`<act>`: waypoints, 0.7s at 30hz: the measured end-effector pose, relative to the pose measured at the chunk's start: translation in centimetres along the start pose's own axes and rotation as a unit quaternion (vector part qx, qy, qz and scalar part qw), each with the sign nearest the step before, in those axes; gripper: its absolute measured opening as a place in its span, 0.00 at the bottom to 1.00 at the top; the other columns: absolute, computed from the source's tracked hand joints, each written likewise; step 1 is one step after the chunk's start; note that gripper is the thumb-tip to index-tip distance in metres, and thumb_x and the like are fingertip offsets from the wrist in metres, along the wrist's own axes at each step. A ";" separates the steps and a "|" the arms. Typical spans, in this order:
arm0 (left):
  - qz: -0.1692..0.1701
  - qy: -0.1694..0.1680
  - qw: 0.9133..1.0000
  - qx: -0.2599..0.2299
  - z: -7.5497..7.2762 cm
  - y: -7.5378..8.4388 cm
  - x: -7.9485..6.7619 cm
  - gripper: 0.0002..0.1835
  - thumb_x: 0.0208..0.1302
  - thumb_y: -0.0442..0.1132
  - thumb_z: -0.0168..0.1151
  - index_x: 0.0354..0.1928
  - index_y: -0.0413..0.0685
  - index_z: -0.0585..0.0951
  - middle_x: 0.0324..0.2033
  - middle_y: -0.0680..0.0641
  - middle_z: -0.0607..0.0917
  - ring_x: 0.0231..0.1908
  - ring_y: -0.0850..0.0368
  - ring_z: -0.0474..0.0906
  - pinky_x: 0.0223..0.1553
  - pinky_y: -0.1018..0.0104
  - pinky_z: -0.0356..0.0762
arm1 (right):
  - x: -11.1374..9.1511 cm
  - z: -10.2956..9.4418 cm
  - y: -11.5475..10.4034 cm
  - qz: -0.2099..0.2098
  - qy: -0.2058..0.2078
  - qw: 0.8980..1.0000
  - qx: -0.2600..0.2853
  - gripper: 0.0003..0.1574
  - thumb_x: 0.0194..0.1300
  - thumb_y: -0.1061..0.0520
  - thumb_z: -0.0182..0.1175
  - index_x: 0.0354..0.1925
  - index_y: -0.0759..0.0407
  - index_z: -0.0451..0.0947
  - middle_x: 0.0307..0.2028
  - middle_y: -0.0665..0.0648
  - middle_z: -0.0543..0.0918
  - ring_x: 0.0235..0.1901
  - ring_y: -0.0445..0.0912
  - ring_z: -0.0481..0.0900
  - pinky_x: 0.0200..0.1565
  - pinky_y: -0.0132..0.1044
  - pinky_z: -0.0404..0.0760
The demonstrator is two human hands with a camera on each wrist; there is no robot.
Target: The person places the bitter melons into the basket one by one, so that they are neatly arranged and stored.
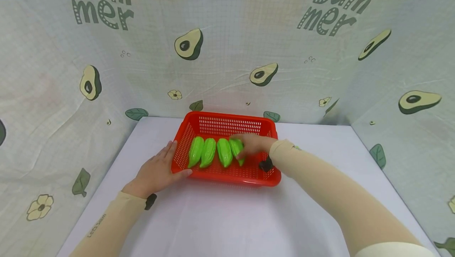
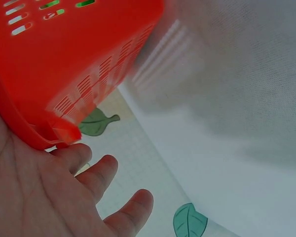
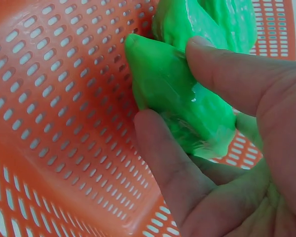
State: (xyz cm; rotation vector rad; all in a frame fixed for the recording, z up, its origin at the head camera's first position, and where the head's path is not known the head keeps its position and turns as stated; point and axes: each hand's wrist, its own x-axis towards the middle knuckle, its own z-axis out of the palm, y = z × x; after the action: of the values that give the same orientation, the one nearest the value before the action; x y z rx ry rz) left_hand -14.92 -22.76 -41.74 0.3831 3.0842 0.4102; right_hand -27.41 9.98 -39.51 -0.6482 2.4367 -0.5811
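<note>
Several bright green, ridged bitter melons lie side by side in a red plastic basket (image 1: 227, 177). My right hand (image 1: 253, 145) reaches over the basket's right side and grips the rightmost bitter melon (image 3: 187, 94), thumb on one side and fingers on the other. Next to it, another bitter melon (image 1: 224, 152) lies close by. The two left ones, a bitter melon (image 1: 208, 152) and a bitter melon (image 1: 196, 151), are untouched. At the basket's left front corner, my left hand (image 1: 158, 172) rests against the rim with its fingers extended; in the left wrist view, the fingers (image 2: 101, 175) reach past the rim.
The basket stands on a white table (image 1: 220, 217), near its back edge. Behind and at both sides hangs a pale cloth (image 1: 227, 91) printed with avocados and leaves. The perforated basket walls rise around the bitter melons.
</note>
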 end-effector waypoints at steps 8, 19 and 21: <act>0.000 0.001 1.000 0.001 -0.4 0.2 -0.1 0.65 0.56 0.82 0.45 0.77 0.33 0.49 0.74 0.31 0.55 0.70 0.31 0.56 0.62 0.38 0.67 | 0.3 0.2 0.1 -0.010 -0.014 1.000 0.010 0.49 0.61 0.54 0.72 0.75 0.47 0.61 0.60 0.55 0.73 0.58 0.51 0.68 0.60 0.49 0.72; -0.007 -0.004 1.000 0.000 0.0 0.0 0.0 0.65 0.56 0.81 0.48 0.77 0.34 0.48 0.75 0.32 0.54 0.71 0.32 0.55 0.62 0.38 0.66 | 0.5 1.0 0.4 0.001 -0.008 1.000 0.022 0.49 0.60 0.53 0.72 0.75 0.47 0.62 0.60 0.54 0.74 0.57 0.50 0.70 0.60 0.49 0.73; -0.008 -0.005 1.000 -0.001 0.1 0.0 0.0 0.66 0.55 0.82 0.47 0.77 0.34 0.48 0.75 0.32 0.54 0.71 0.32 0.55 0.62 0.38 0.66 | 0.6 1.2 0.4 0.001 -0.003 1.000 0.021 0.49 0.60 0.53 0.73 0.75 0.47 0.62 0.60 0.54 0.74 0.57 0.50 0.71 0.60 0.49 0.73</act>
State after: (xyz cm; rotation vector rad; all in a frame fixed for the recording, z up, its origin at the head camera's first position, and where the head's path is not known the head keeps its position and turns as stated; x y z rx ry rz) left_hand -14.91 -22.75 -41.80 0.3605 3.0756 0.4093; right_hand -27.29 9.66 -40.83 -0.6284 2.4115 -0.6275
